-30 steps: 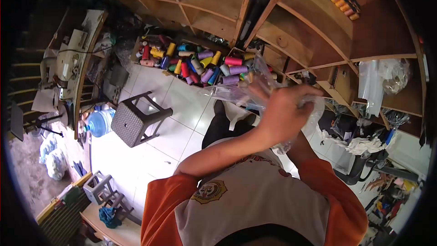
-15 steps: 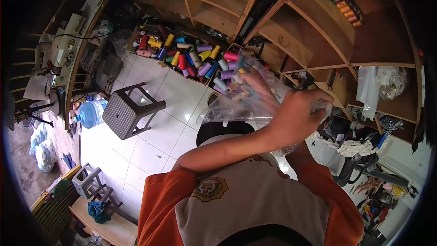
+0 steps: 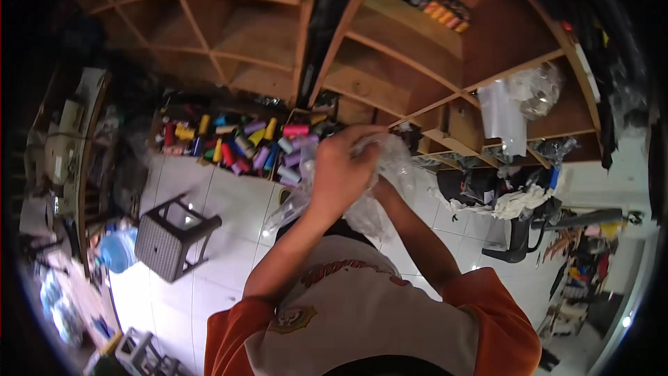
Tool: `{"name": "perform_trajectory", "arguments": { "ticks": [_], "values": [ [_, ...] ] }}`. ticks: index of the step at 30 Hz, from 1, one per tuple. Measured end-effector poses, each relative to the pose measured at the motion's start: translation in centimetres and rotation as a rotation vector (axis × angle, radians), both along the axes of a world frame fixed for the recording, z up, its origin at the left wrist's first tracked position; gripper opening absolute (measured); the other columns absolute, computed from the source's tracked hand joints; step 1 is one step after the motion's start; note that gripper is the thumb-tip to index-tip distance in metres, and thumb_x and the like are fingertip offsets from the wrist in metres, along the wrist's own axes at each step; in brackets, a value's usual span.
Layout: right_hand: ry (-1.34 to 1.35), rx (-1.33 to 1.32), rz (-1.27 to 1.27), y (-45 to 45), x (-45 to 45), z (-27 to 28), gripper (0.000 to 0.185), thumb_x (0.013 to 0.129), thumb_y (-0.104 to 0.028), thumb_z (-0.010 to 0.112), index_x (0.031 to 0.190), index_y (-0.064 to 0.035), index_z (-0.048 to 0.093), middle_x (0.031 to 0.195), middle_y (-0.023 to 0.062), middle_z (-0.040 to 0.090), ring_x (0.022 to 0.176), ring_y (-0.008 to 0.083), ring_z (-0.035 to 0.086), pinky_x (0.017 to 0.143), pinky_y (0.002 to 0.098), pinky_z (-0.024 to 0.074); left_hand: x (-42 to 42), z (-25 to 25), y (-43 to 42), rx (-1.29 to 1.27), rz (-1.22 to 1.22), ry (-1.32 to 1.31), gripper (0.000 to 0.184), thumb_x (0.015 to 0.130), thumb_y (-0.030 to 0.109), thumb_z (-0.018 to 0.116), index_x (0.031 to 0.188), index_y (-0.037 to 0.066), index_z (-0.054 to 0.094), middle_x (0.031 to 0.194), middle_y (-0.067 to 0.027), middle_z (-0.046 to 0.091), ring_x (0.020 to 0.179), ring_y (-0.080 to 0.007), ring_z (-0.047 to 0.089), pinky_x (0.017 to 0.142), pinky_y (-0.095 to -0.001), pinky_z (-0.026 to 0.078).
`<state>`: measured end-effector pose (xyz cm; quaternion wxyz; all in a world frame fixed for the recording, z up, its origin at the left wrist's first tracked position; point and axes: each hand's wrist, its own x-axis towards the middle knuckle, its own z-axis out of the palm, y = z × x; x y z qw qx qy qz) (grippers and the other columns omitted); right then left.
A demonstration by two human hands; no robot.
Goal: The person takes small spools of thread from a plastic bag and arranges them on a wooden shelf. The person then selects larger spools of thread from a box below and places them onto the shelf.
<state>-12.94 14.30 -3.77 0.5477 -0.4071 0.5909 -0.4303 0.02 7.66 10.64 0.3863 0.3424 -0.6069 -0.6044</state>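
Note:
A clear plastic bag (image 3: 365,214) hangs crumpled in front of my chest. My left hand (image 3: 339,173) is closed on its upper part, fingers curled into the film. The wrist of my right hand (image 3: 381,188) comes in from the right, low beside the bag. Plastic and my left hand hide most of its fingers. Whether anything is inside the bag is too unclear to see. Beyond my hands, colourful thread spools (image 3: 243,145) lie piled in low boxes on the floor.
Wooden shelves (image 3: 390,56) span the top, with more spools (image 3: 445,15) and plastic bags (image 3: 502,115). On the left are a dark stool (image 3: 163,240), a blue water jug (image 3: 118,249) and a sewing machine (image 3: 62,160). A black chair part (image 3: 518,240) stands right.
My left hand and the bag have moved left, and my arms no longer cross. The bag is more bunched up. The view has shifted, with the shelves and spools now further left.

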Motion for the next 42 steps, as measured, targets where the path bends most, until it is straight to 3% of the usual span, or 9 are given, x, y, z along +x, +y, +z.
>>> {"name": "perform_trajectory", "arguments": {
  "ticks": [5,12,13,17,22,30,33,36,42],
  "values": [
    [0.152,0.017,0.053,1.4,-0.1,5.3,0.04,0.084,-0.019,0.057,0.117,0.0005,0.05,0.088,0.0072,0.062,0.074,0.0167,0.057,0.068,0.0319,0.0455,-0.7,-0.9,-0.9,0.058,-0.011,-0.006,0.02,0.082,0.002,0.053,0.098,-0.001,0.065,0.067,-0.0033,0.061,0.049,-0.0053,0.05,0.043,-0.0212,0.038],
    [0.286,0.115,0.2,3.2,-2.3,12.2,0.044,0.086,-0.025,0.061,0.12,-0.001,0.046,0.083,0.0079,0.057,0.066,0.0152,0.055,0.061,0.0281,0.0452,-1.8,-0.4,-2.6,0.254,0.03,0.078,0.017,0.085,0.003,0.055,0.097,-0.002,0.065,0.054,0.001,0.05,0.038,-0.0038,0.037,0.035,-0.0215,0.026],
    [0.408,-0.165,0.196,3.6,-2.9,11.3,0.043,0.087,-0.026,0.062,0.12,-0.002,0.047,0.085,0.0066,0.057,0.065,0.0129,0.054,0.06,0.026,0.0448,-1.7,-0.1,-2.9,0.254,0.023,0.067,0.016,0.085,0.002,0.055,0.097,-0.003,0.064,0.057,0.0009,0.051,0.04,-0.0036,0.037,0.036,-0.0209,0.026],
    [-0.131,-0.002,0.054,4.0,-5.3,14.6,0.036,0.088,-0.02,0.061,0.117,-0.0022,0.05,0.087,0.0031,0.058,0.067,0.0087,0.05,0.059,0.0234,0.0435,-1.8,-0.9,-4.3,0.377,0.03,0.151,0.016,0.085,0.002,0.055,0.097,-0.002,0.065,0.062,-0.0016,0.056,0.041,-0.0047,0.041,0.037,-0.0216,0.031],
    [-0.342,-0.206,-0.352,0.9,-12.1,15.4,0.044,0.089,-0.021,0.058,0.129,-0.0056,0.044,0.087,0.0037,0.058,0.068,0.0079,0.052,0.053,0.0217,0.0414,-1.1,-2.4,-5.7,0.389,0.106,0.141,0.015,0.085,0.002,0.056,0.098,-0.001,0.065,0.058,0.0007,0.051,0.041,-0.0037,0.038,0.036,-0.0214,0.028],
    [0.679,-0.271,-0.985,-12.6,-26.9,12.6,0.017,0.082,-0.024,0.067,0.079,-0.0076,0.062,0.061,-0.0013,0.055,0.048,0.0064,0.048,0.041,0.0222,0.0396,1.0,-4.4,-7.1,0.329,0.218,0.041,0.019,0.083,0.0,0.054,0.099,-0.002,0.064,0.06,0.0007,0.052,0.04,-0.0039,0.037,0.037,-0.0209,0.026],
    [0.914,-0.244,-1.124,-17.4,-32.3,9.4,0.022,0.076,-0.025,0.072,0.082,-0.005,0.065,0.066,0.0025,0.061,0.05,0.0114,0.055,0.045,0.0264,0.0453,1.7,-4.3,-7.1,0.419,0.245,0.062,0.017,0.084,0.002,0.055,0.098,-0.002,0.064,0.067,-0.0022,0.059,0.039,-0.0035,0.034,0.036,-0.0209,0.027],
    [0.859,-0.061,-1.228,-20.1,-33.5,9.0,0.035,0.076,-0.026,0.072,0.104,-0.006,0.066,0.101,0.0167,0.066,0.091,0.033,0.064,0.078,0.0383,0.0502,2.4,-4.5,-7.3,0.462,0.256,0.049,0.019,0.083,0.001,0.053,0.098,-0.004,0.063,0.074,-0.0034,0.062,0.038,-0.0041,0.037,0.036,-0.0201,0.027],
    [0.806,0.049,-1.318,-22.4,-32.7,9.1,0.044,0.076,-0.027,0.071,0.113,-0.0045,0.061,0.112,0.0183,0.061,0.101,0.0331,0.061,0.086,0.0395,0.0497,3.3,-6.4,-7.6,0.474,0.331,0.057,0.018,0.084,-0.001,0.052,0.098,-0.005,0.063,0.083,-0.0055,0.065,0.039,-0.003,0.038,0.036,-0.0198,0.028]
  ]
}}
